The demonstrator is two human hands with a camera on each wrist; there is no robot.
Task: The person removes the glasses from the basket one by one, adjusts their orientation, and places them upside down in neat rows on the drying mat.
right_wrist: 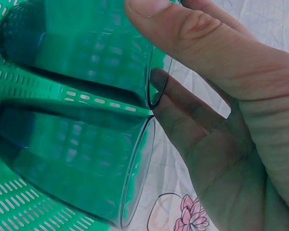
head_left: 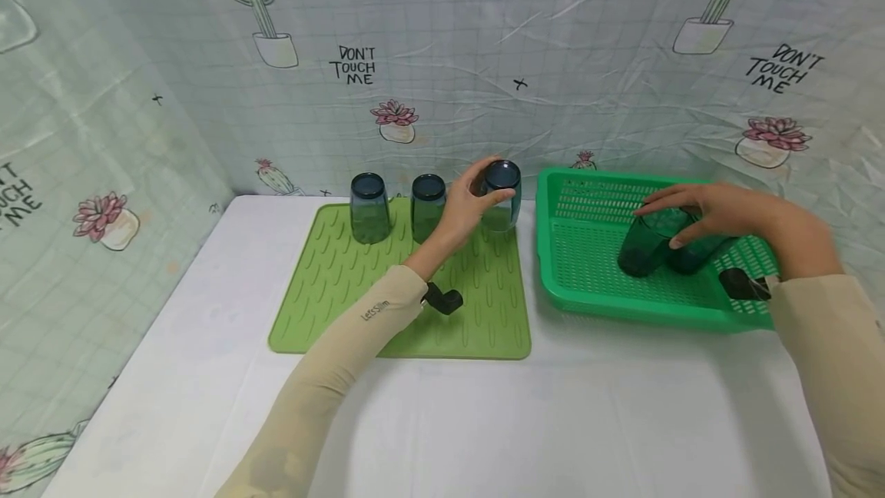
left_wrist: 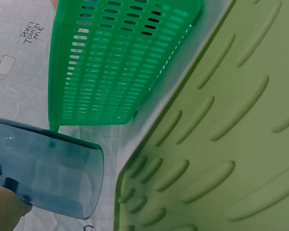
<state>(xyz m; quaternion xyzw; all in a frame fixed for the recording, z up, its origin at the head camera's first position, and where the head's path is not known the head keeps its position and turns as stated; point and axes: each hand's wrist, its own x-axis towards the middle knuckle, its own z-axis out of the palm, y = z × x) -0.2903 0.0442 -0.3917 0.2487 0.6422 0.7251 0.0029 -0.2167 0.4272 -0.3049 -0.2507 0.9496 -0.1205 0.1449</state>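
My left hand (head_left: 459,210) holds a blue drinking glass (head_left: 508,214) upside down near its base, by the back right corner of the green mat (head_left: 332,313). In the left wrist view this blue glass (left_wrist: 53,173) has its rim pointing toward the mat, and only part of the thumb shows. Two more upturned glasses stand along the mat's back edge, the left one (head_left: 369,214) and the middle one (head_left: 427,210). Over the green basket (head_left: 664,313), my right hand (head_left: 726,214) grips a tilted glass (head_left: 639,248) at its rim, thumb and fingers on opposite sides. Another glass (right_wrist: 72,154) leans close beside it.
A white-covered table (head_left: 588,413) runs in front of the mat and basket. Behind them hangs a printed curtain (head_left: 470,121), close to their back edges. Black wrist cameras, the left one (head_left: 444,300) and the right one (head_left: 743,284), jut out under the wrists.
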